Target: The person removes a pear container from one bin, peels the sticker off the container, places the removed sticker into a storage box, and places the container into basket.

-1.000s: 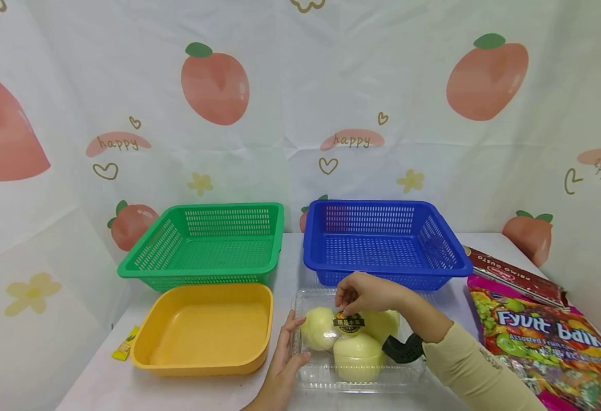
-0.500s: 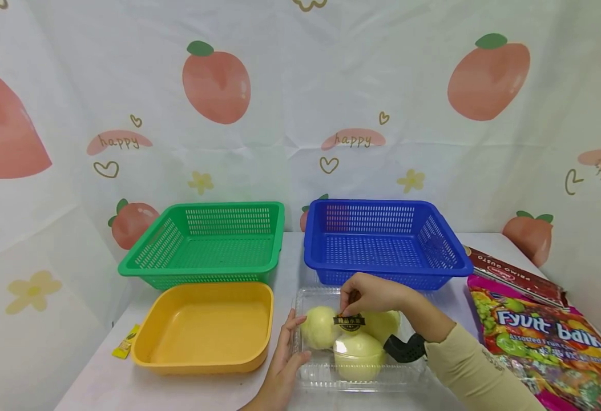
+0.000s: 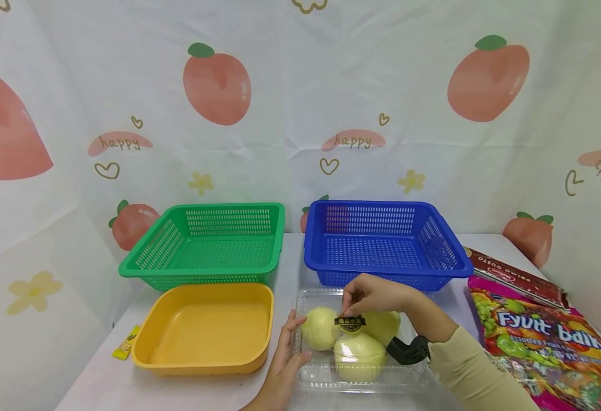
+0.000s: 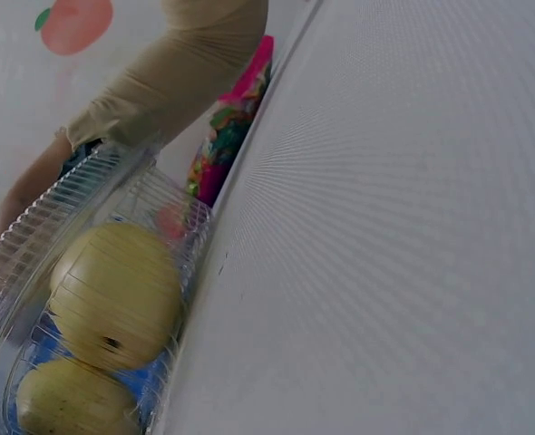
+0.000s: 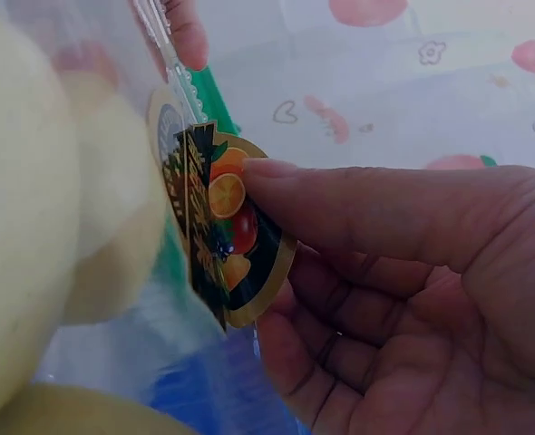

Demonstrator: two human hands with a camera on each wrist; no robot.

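Note:
A clear plastic clamshell box [image 3: 310, 374] holding several pale yellow round fruits [image 3: 359, 357] lies at the front of the table. On its lid is a black-and-gold round sticker [image 3: 350, 324] printed with fruit. Thumb and fingers of my right hand [image 3: 374, 295] pinch the sticker's top half, which stands up off the lid in the right wrist view. My left hand [image 3: 283, 357] rests along the box's left side, fingers extended and fingertips at the rim. In the left wrist view, two fruits [image 4: 118, 294] show through the ribbed plastic wall.
Behind the box stands a blue basket [image 3: 387, 275], with a green basket [image 3: 202, 274] left of it. A yellow tray [image 3: 202, 368] sits left of the box, beside a small yellow packet [image 3: 125, 342]. A candy bag [image 3: 552, 337] and a red-brown packet [image 3: 516, 274] lie right.
The upper half of the sticker has been lifted and folded up from the lid. My right hand has shifted slightly right. My left hand stays put.

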